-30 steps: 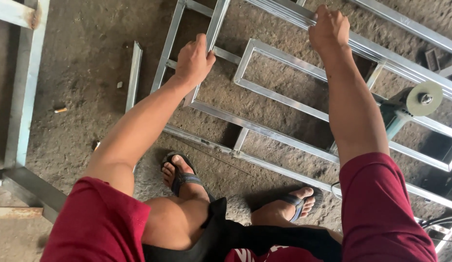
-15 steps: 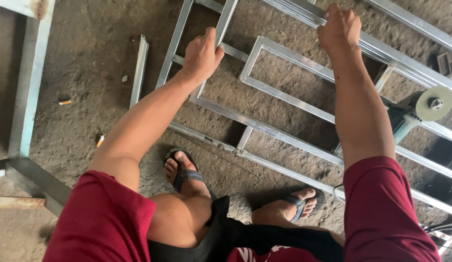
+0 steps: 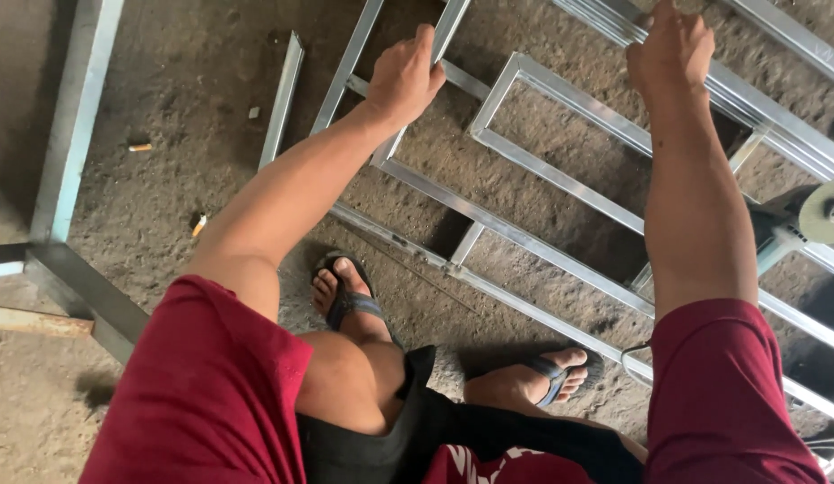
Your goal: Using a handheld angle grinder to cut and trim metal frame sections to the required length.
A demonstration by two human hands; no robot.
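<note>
A welded frame of grey metal tubes (image 3: 524, 237) lies on the dirty concrete floor in front of me. My left hand (image 3: 404, 76) is closed around one of its upright bars near the top middle of the view. My right hand (image 3: 670, 49) grips a long rail of the same frame at the upper right. Both arms are stretched forward. My feet in dark sandals (image 3: 350, 296) stand just below the frame's lower rail.
An angle grinder with a pale disc (image 3: 825, 215) rests on the frame at the right edge. A loose metal bar (image 3: 281, 99) lies left of the frame. A heavier grey steel frame (image 3: 72, 134) runs down the left side. Small scraps (image 3: 139, 147) dot the floor.
Both hands have stayed on the same bars while the view has shifted slightly, bringing the frame and hands a little further right and up.
</note>
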